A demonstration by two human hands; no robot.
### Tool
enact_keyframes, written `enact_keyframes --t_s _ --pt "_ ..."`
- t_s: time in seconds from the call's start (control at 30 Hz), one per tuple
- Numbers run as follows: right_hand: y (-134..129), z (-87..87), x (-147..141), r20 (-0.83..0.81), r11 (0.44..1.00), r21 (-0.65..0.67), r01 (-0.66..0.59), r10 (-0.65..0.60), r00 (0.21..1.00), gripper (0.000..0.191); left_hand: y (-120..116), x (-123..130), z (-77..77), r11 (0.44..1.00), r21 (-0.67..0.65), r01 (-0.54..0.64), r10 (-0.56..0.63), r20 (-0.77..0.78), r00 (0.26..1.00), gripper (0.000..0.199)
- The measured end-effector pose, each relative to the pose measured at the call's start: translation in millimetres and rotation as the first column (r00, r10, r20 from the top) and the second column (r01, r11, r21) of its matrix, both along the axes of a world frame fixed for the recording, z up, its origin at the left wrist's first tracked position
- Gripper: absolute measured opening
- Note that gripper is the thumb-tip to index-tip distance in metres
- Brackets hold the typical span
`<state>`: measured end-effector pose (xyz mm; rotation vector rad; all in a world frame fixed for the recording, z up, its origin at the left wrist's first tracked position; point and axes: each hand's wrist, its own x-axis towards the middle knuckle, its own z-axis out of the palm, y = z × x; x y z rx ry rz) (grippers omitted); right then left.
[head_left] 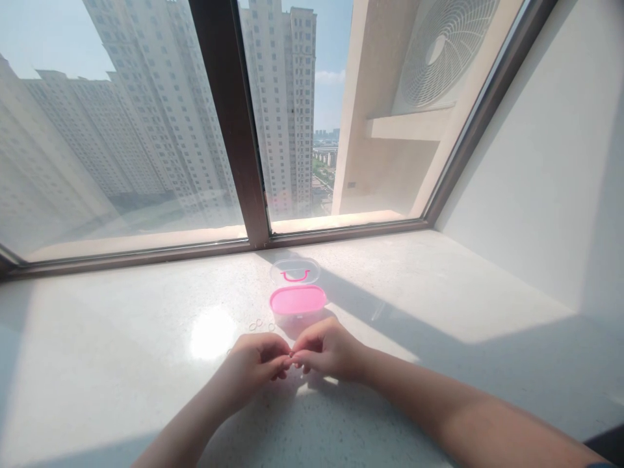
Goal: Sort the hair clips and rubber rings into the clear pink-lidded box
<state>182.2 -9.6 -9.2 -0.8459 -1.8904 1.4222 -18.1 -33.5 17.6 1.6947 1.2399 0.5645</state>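
Note:
My left hand [257, 363] and my right hand [327, 351] meet fingertip to fingertip over the pale sill, both closed in a pinch. Whatever lies between the fingertips is too small to make out. Just beyond them stands a small oval box with a pink tray or cover [298, 301] on top and a clear body below. Behind it lies a clear oval lid [279, 268] with a pink curved handle [295, 277]. Several small pale rings [256, 324] rest on the sill to the left of the box, close to my left hand.
The speckled white sill [121, 364] runs up to a window with a dark frame [256, 221]. A white wall [546, 162] bounds the right side. A thin clear strip [378, 311] lies right of the box. Bright sun glare and shadows cross the sill.

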Motion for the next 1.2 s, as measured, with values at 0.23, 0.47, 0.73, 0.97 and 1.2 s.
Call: enact_keyframes --t_s 0.23,0.47,0.73,0.97,1.2 --pt "2.4 -0.7 0.4 0.061 0.999 0.045 0.014 -0.017 0.998 0.017 -2.6 1.0 1.9 0.988 0.148 0.035 -0.020 -0.098 0.995 0.017" --pt "1.9 0.8 -0.7 0.082 1.000 0.026 -0.006 0.004 0.997 0.021 -3.5 3.5 -0.2 0.988 0.155 0.017 -0.001 -0.101 0.995 0.013" --pt "-1.0 0.8 -1.7 0.025 0.996 0.004 -0.091 0.091 0.996 0.016 -5.9 2.8 3.3 0.997 0.068 -0.021 0.012 0.121 0.993 0.012" --pt "-1.5 -0.3 -3.9 0.031 0.996 0.085 -0.041 0.038 0.999 0.018 -4.2 5.2 0.1 0.998 0.055 -0.029 0.021 0.155 0.988 0.012" --pt "-2.2 -1.2 -4.0 0.050 0.984 0.176 0.010 -0.020 0.999 0.018 -4.6 4.8 -0.3 0.997 0.059 -0.042 0.033 0.151 0.988 0.012"
